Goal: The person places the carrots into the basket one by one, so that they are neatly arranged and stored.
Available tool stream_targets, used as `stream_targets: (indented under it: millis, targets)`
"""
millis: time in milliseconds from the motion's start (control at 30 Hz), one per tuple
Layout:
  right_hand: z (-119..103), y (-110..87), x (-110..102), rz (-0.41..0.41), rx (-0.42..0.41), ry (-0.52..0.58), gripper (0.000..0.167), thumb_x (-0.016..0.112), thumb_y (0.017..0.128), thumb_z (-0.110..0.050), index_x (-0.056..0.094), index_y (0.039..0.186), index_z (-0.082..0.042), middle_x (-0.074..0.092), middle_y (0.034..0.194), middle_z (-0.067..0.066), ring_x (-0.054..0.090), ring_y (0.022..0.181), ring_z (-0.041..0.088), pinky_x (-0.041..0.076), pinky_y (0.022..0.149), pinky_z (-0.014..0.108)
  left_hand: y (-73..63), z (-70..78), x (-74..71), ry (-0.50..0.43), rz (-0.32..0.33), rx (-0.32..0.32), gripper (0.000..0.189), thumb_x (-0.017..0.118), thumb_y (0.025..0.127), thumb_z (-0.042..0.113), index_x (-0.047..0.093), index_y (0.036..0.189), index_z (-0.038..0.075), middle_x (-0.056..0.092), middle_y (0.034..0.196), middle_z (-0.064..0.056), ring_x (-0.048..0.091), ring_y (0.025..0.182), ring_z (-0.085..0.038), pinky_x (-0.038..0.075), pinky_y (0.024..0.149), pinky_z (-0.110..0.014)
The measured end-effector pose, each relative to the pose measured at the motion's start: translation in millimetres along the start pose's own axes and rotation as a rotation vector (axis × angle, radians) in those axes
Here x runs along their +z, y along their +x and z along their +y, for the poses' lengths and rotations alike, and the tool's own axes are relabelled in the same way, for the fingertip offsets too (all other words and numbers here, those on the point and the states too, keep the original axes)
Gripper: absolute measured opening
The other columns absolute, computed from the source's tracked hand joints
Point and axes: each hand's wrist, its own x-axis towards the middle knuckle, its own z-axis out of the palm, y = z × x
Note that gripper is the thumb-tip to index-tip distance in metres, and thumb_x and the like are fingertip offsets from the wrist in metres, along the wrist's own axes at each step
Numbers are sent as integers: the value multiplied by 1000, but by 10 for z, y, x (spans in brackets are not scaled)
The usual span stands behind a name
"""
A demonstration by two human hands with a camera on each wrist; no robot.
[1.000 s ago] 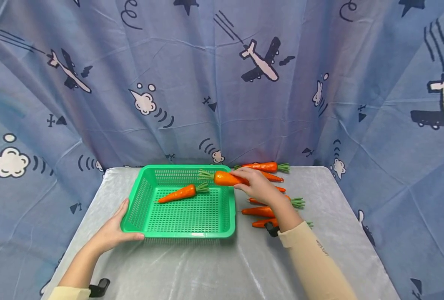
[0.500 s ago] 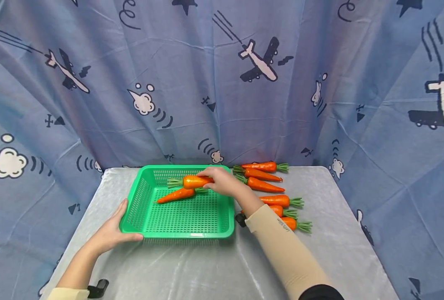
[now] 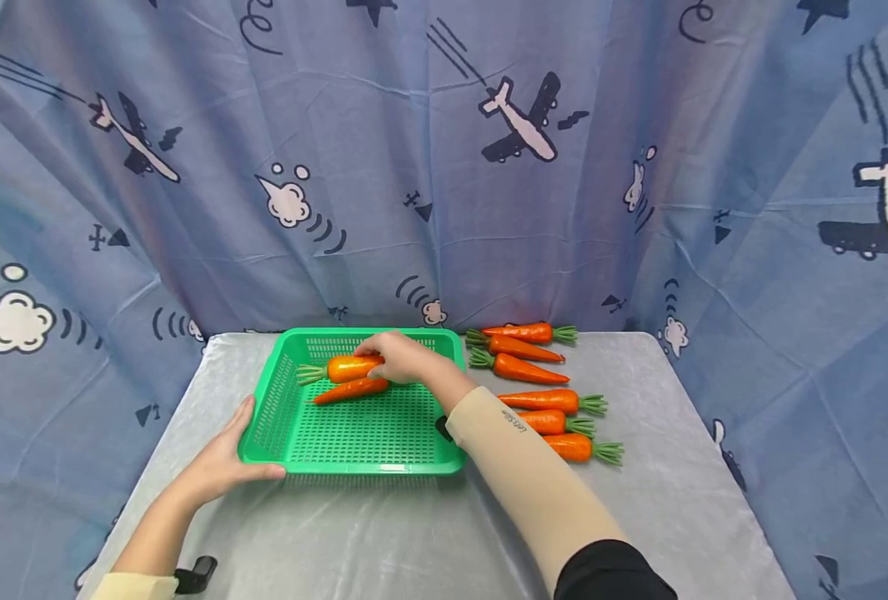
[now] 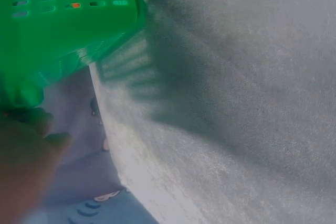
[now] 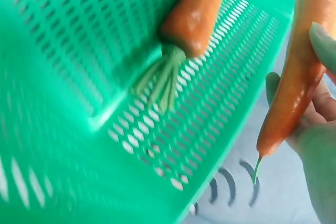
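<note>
A green plastic basket (image 3: 413, 468) with slotted walls sits on the left part of the table. My left hand (image 3: 222, 467) holds its near left corner, thumb along the front rim and fingers at the left side. Inside the basket lies one orange carrot (image 3: 346, 391), its leafy end under my right hand. My right hand (image 3: 402, 358) grips a second carrot (image 3: 348, 368) by its tapering half, over the basket, green stems pointing left. In the right wrist view the held carrot (image 5: 302, 66) shows between thumb and fingers. The left wrist view catches the basket's slotted wall (image 4: 68, 3).
Several carrots lie to the right of the basket; three at the back, such as this carrot (image 3: 529, 369), have others nearer, such as this carrot (image 3: 574, 448). A grey cloth covers the table (image 3: 676, 500). A blue patterned curtain (image 3: 338, 275) hangs behind and at the sides.
My right hand has moved left, carrying its carrot from the basket's right rim to above the carrot inside. It now overlaps that carrot's leafy end. My left hand stays at the corner.
</note>
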Motion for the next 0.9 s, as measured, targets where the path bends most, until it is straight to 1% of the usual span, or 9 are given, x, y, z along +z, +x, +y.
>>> stream_targets:
  millis: [200, 333, 467, 633, 800, 900]
  targets:
    - [18, 188, 214, -47, 9, 81, 41, 75, 90, -6, 67, 131, -12, 69, 125, 3, 62, 108, 14, 52, 93, 26, 1, 4, 7, 3, 4, 0, 133, 91, 72, 32, -3, 161, 0, -2, 167, -27, 3, 152, -52, 16, 115, -72]
    - [55, 240, 348, -74, 32, 85, 39, 77, 88, -4, 69, 126, -11, 71, 118, 2, 63, 102, 13, 52, 90, 26, 3, -5, 15, 0, 7, 1, 134, 91, 72, 32, -4, 161, 2, -2, 167, -27, 3, 152, -52, 15, 116, -72]
    - [89, 258, 491, -70, 85, 70, 41, 79, 86, -3, 70, 125, -11, 71, 117, 3, 64, 101, 14, 52, 90, 27, 7, -26, 25, -5, 7, 5, 135, 91, 71, 32, -6, 161, 3, -2, 167, -27, 3, 152, -52, 15, 116, -72]
    - [106, 305, 637, -33, 139, 2, 46, 79, 87, -5, 68, 131, -12, 70, 123, 3, 63, 106, 16, 52, 91, 27, -3, -42, 36, -3, 4, 8, 136, 91, 71, 32, -5, 161, 3, -2, 167, -28, 3, 152, -52, 15, 115, -72]
    - [89, 363, 702, 43, 154, -76, 49, 78, 87, -3, 66, 134, -11, 67, 131, 5, 61, 116, 18, 52, 95, 28, 2, -22, 23, 1, 5, 11, 135, 91, 71, 32, -6, 161, 4, -2, 167, -28, 4, 151, -53, 16, 115, -72]
    - [81, 381, 735, 73, 181, -108, 50, 78, 87, -3, 66, 134, -12, 65, 133, 4, 60, 119, 18, 51, 98, 29, 13, -12, 16, 6, 4, 10, 135, 91, 71, 33, -5, 161, 3, -2, 167, -28, 4, 151, -53, 16, 115, -72]
